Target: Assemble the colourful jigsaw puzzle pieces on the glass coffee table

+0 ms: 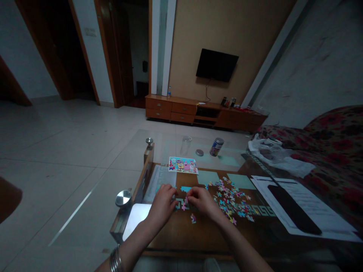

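Observation:
On the glass-topped table, several jigsaw pieces (183, 204) lie between my two hands, pink and blue among them. My right hand (202, 200) pinches a small pink jigsaw piece (186, 199) at its fingertips. My left hand (165, 197) is bent with thumb and fingers curled in beside the pieces; what it holds, if anything, is too small to make out. A blue joined strip (185, 189) lies just beyond the hands. Closer to me rests a single piece (193, 218). A colourful cartoon picture card (183, 165) lies farther back.
A heap of loose jigsaw pieces (231, 198) spreads to the right. Behind stand a printed can (216, 147), a metal lid (199, 152) and a clear container (186, 144). Papers (286, 202) under a dark long object (295, 209) and a plastic bag (279, 155) lie right; a white object (136, 219) left.

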A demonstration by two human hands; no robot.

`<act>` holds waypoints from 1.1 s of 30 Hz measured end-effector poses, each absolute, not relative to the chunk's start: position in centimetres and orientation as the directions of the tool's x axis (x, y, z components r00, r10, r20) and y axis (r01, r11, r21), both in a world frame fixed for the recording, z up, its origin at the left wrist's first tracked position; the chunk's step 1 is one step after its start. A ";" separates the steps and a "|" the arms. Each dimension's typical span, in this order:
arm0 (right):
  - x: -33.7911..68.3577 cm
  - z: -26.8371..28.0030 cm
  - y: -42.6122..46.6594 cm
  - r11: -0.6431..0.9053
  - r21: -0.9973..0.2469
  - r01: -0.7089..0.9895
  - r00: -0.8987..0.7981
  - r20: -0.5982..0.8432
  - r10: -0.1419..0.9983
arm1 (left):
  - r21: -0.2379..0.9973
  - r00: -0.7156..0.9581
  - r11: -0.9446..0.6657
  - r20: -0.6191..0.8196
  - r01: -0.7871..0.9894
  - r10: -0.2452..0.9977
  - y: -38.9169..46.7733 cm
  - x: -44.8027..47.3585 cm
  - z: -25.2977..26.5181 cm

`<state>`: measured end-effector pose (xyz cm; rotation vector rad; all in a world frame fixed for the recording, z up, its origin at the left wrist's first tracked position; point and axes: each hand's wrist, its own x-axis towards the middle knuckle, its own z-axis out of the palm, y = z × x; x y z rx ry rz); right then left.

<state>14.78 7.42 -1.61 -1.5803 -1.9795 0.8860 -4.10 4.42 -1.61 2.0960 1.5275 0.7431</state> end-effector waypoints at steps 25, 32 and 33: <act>12.7 0.7 5.0 0.083 -0.294 0.952 -0.126 -0.130 0.983 | 0.501 0.293 -0.275 0.045 0.821 0.955 4.1 -1.1 -2.7; 12.9 0.5 5.2 0.065 -0.288 0.955 -0.110 -0.142 0.984 | 0.501 0.299 -0.284 0.052 0.817 0.953 4.1 -1.3 -2.9; 13.1 0.5 5.3 0.071 -0.298 0.952 -0.119 -0.147 0.982 | 0.501 0.300 -0.285 0.053 0.817 0.952 4.1 -1.3 -2.9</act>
